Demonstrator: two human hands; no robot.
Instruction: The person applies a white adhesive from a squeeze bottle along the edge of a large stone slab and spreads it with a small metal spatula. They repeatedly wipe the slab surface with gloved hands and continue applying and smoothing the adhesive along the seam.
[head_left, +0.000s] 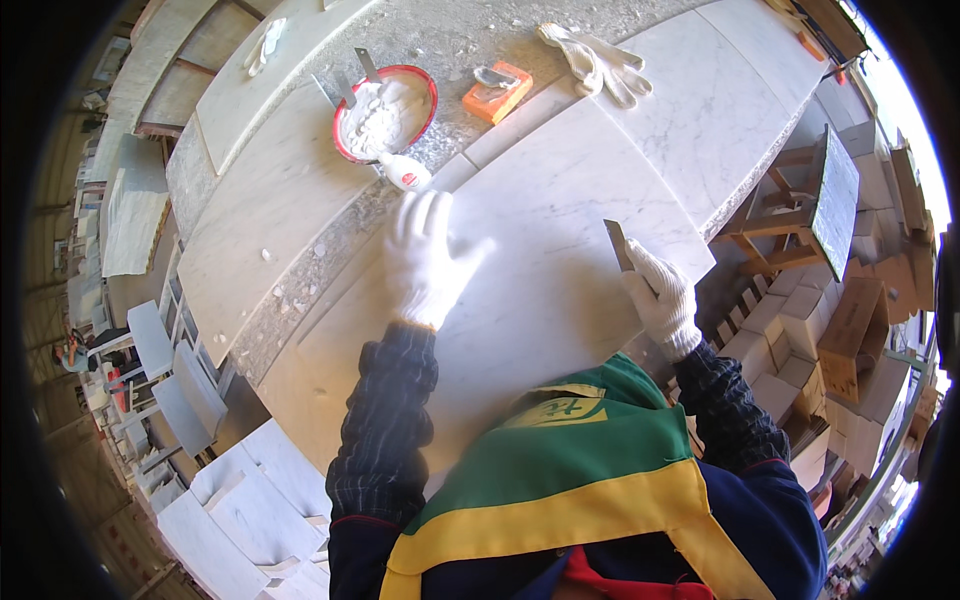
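Note:
My left hand (432,262), in a white knit glove, lies with its fingers stretched and its thumb spread over a pale grey-veined marble slab (540,290). Beyond its fingertips a small white bottle (405,172) leans by a red-rimmed bowl (434,112) of white paste or powder. Two metal blades (368,66) stick up from the bowl. Near the slab's right corner, my right hand (660,300), gloved too, grips a flat metal scraper (617,245), its blade pointing away from me. The scraper's lower part is hidden in the fingers.
An orange block (498,98) with a dark piece on top and a pair of white gloves (598,66) lie at the back. More marble slabs (270,190) surround mine. A wooden stand (800,215) and cardboard boxes (855,335) are at right; stacked pale slabs (250,510) stand lower left.

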